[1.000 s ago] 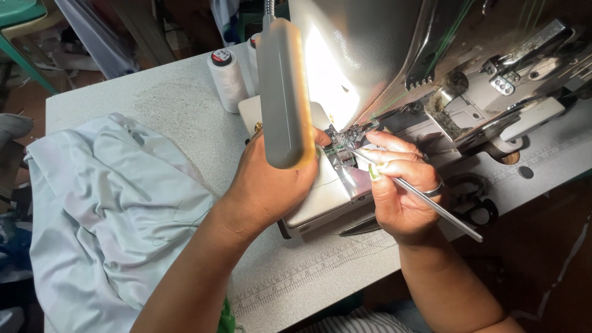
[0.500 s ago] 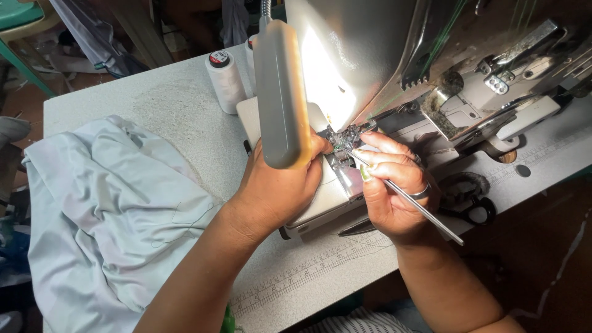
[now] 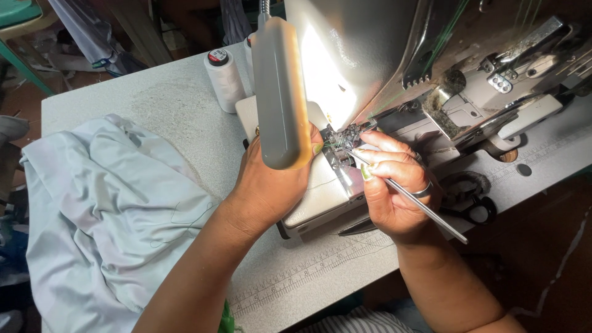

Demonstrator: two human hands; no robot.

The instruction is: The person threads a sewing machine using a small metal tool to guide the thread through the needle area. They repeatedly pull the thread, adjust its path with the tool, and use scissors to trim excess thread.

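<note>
Head view: right hand (image 3: 394,191) fingers pinched around tweezers (image 3: 419,206), left hand (image 3: 271,185) fingers hidden.

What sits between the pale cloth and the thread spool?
Head view: only bare grey table lies between cloth and spool.

Both forearms reach up from the lower edge of the view toward the grey metal sewing machine (image 3: 394,68), elbows out of frame. The left hand (image 3: 271,188) rests knuckles-up in front of the machine's needle area, fingers curled forward, partly hidden so its grip cannot be judged. The right hand (image 3: 391,185), just to the right of that area, pinches thin steel tweezers (image 3: 410,197) between thumb and forefinger, a ring on one finger, wrist bent inward.
</note>
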